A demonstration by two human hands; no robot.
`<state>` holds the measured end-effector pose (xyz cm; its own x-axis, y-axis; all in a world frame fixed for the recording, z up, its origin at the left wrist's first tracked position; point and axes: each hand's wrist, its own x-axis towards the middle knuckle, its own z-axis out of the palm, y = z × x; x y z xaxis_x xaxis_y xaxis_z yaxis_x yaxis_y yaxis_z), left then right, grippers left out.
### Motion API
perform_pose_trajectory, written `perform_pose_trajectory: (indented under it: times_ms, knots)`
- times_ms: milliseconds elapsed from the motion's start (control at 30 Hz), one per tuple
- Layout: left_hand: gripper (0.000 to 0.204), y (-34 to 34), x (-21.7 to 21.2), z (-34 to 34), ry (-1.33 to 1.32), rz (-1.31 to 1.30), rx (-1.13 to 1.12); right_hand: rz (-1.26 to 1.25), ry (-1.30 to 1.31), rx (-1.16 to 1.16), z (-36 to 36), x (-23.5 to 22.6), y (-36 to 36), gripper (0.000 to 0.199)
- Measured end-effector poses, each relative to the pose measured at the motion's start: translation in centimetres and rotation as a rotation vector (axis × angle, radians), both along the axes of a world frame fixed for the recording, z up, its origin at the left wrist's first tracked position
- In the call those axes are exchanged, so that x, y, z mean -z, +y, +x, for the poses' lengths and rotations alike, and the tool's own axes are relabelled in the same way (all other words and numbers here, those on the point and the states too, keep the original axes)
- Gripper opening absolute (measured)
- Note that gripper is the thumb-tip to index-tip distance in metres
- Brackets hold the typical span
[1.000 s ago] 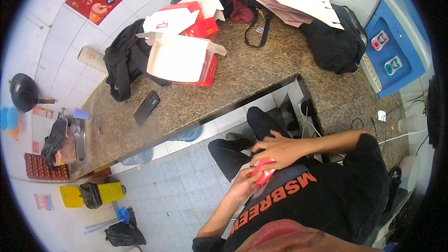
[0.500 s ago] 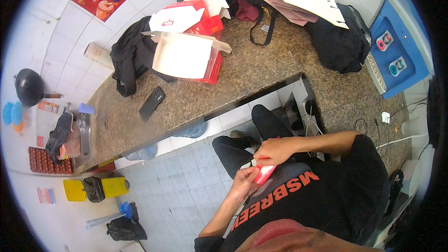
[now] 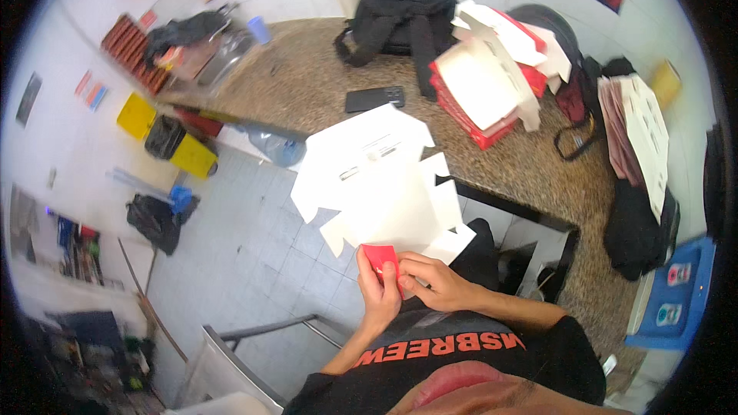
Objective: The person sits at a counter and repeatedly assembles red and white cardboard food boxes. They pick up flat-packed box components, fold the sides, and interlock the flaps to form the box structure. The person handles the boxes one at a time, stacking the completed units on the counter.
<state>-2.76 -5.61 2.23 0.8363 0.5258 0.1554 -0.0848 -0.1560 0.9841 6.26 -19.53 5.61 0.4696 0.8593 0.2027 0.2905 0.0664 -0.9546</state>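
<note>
A flat die-cut cardboard box blank [image 3: 377, 192], white on the side facing me, spreads out in front of my body with its slotted flaps showing. At its near end a red flap [image 3: 380, 257] is folded toward me. Its lower part lies in my left hand [image 3: 377, 296], with the thumb pressed on the red face and the fingers behind. My right hand [image 3: 438, 283] closes at the right edge of that flap, fingers bent against it. Where the right fingertips meet the cardboard is partly hidden.
On the granite counter [image 3: 307, 54] lie a black phone [image 3: 374, 98], folded red-and-white boxes [image 3: 480, 88], a black backpack [image 3: 403, 23] and a stack of blanks [image 3: 638, 131]. A metal chair [image 3: 223, 369] stands at lower left, and a yellow bin [image 3: 192, 155] farther back.
My view has swung to the left. The white blank now shows spread out beyond my hands, where mainly a red part showed before. My right hand has moved from above to beside my left.
</note>
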Motion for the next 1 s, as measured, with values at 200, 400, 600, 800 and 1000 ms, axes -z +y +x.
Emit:
perform_pose_trajectory:
  times_ms: [200,400,600,800,1000]
  knots:
    - [0.055,1.9,0.7,-0.5,0.045,0.592,-0.112,0.239,0.878,-0.013,2.6,2.1,0.9,0.044]
    - [0.067,4.5,1.3,0.0,0.024,0.956,-0.073,0.100,0.491,0.305,4.2,1.3,1.1,0.039]
    - [0.073,3.8,1.7,-0.7,0.048,0.727,0.016,0.070,-0.583,0.638,2.4,4.9,2.2,0.030]
    - [0.073,2.1,1.5,0.9,0.149,0.415,-0.025,0.006,-0.689,0.509,-0.6,11.3,3.0,0.036]
    - [0.070,3.0,1.8,1.6,-0.076,0.462,0.017,0.021,-0.083,0.235,2.2,6.4,4.2,0.039]
